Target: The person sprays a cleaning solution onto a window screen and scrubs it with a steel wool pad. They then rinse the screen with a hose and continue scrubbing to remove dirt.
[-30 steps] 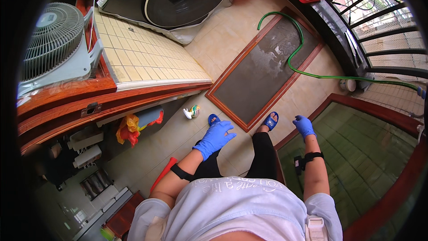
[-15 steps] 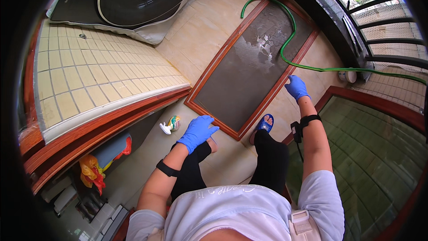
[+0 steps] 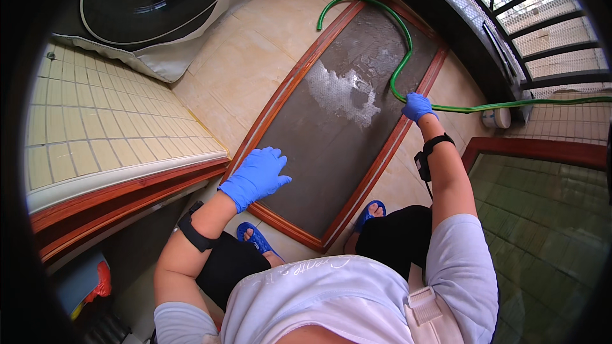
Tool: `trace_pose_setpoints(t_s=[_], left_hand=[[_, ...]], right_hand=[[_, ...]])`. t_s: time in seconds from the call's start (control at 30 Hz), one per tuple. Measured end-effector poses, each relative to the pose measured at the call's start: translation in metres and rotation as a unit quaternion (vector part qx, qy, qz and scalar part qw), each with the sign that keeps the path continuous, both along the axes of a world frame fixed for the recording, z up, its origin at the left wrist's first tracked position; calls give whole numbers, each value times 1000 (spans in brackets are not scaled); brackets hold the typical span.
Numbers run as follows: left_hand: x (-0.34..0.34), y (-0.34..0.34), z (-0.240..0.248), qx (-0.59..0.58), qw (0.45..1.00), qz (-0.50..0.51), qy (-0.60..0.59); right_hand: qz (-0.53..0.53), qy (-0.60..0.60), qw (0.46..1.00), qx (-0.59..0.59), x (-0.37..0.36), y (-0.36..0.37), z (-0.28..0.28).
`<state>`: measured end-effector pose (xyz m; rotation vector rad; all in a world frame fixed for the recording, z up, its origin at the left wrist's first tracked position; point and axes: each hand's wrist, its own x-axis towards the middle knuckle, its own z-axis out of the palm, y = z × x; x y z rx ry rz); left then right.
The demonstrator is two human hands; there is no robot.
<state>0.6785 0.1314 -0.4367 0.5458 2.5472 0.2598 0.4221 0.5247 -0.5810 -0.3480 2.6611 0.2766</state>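
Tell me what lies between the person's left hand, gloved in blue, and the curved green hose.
In the head view, the stretch from the left hand to the hose shows a wood-framed, dark grey rectangular panel bearing an irregular whitish patch.

Gloves on left hand and right hand: thin, blue, rubbery, matt, finely creased. Hose: green plastic, smooth, glossy. Framed panel: grey face, dull, matt; whitish patch wet-looking, uneven; exact material unclear. Panel border: reddish-brown wood look, varnish sheen. Pane at right: glass-like, smooth, reflective. Floor: beige tile, smooth, faint sheen. Ledge: cream tile, grouted. Slippers: blue, plastic-looking. Shirt: pale cloth, soft, matt. Window bars: black, metal-looking.
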Motion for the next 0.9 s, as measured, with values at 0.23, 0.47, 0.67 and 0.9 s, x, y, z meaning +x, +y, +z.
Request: trace_pose_setpoints(t_s=[0.23,0.47,0.67,0.9], left_hand=[[-6,-4,-52,-30,999,-12,-24],[-16,2,-46,-37,998,8,-40],[-19,22,-56,-48,997,-12,-63],[-19,37,-55,-55,996,-31,-64]], right_hand=[[7,-82,997,1,32,16,-26],[-130,-206,952,-183,122,23,70],[-386,-65,747,-537,107,114,108],[-530,203,642,-516,73,227,158]])
